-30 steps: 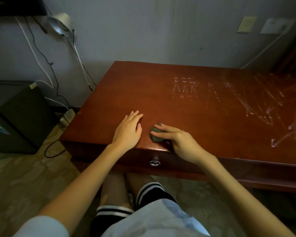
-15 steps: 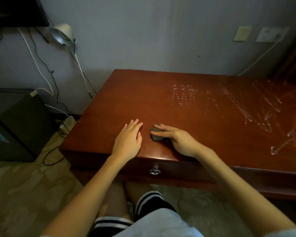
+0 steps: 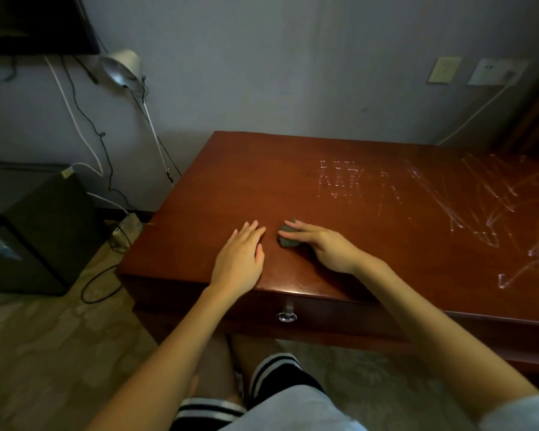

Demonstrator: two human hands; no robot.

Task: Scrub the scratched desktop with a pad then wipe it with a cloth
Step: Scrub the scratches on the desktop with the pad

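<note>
The right hand [image 3: 330, 248] has slid the grey pad [image 3: 288, 241] a little farther from the counter's near edge, while the left hand [image 3: 240, 259] has stayed flat, fingers straight and together. The right fingers [image 3: 297, 234] lie straight over the pad, pressing it to the counter [image 3: 246, 169]. White scratches [image 3: 339, 178] resemble rows of characters, but none can be read; looser scribbles cover the right side. Bare glossy red-brown wood lies between pad and scratches. A drawer knob [image 3: 287, 316] sits below the front edge. A lamp [image 3: 122, 68] and black cabinet [image 3: 38, 231] stand left by the grey wall [image 3: 277, 57].
</note>
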